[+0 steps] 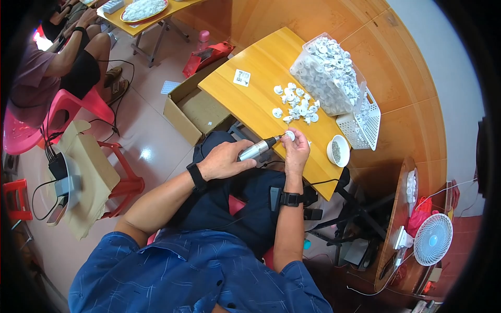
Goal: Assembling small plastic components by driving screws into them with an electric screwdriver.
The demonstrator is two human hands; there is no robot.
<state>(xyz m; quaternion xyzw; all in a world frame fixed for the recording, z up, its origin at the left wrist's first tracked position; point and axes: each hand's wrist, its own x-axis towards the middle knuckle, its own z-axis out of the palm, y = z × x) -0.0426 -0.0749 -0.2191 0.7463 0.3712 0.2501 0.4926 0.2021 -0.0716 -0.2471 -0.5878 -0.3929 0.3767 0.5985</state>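
My left hand (224, 159) is wrapped round a silver electric screwdriver (254, 151) with a black nose, which points right. At its tip, my right hand (297, 151) pinches a small round white plastic part (289, 135) between thumb and fingers. Both hands are over the near-left edge of the yellow wooden table (255, 68). A loose pile of similar white parts (300, 108) lies on the tabletop beyond my right hand. To the right of that hand stands a white bowl (330, 152) holding many tiny grey metal pieces, too small to make out singly.
A clear bin (324, 100) heaped with white parts and a white perforated basket (377, 128) stand at the table's right side. An open cardboard box (177, 112) is on the floor at left. Another person (39, 78) sits at far left. A fan (433, 240) is at lower right.
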